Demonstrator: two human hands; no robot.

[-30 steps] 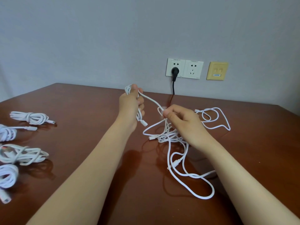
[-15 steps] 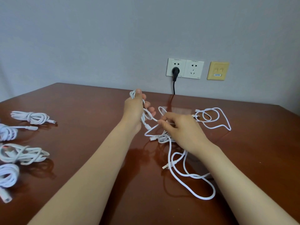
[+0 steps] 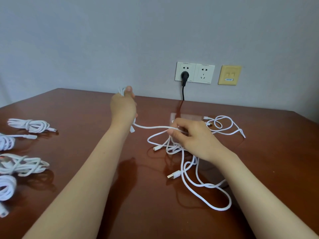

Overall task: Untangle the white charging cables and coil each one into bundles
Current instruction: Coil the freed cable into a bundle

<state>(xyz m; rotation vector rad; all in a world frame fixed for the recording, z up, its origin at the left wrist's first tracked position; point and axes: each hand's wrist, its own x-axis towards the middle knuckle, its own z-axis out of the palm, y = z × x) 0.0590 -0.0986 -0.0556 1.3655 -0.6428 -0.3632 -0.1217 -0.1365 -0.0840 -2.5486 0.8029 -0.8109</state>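
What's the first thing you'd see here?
Two hands in the middle: the left hand grips coiled white cable, the right hand pinches its strand above a messy cable tangle on the brown table. Neat coiled bundles lie at the table's left edge.

No legible text, socket (image 3: 194,72) print tiny, yellow label (image 3: 229,79) blurred

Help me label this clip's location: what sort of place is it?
Likely an office or home room: a polished wooden table against a plain grey wall with white power sockets and a yellow wall plate.
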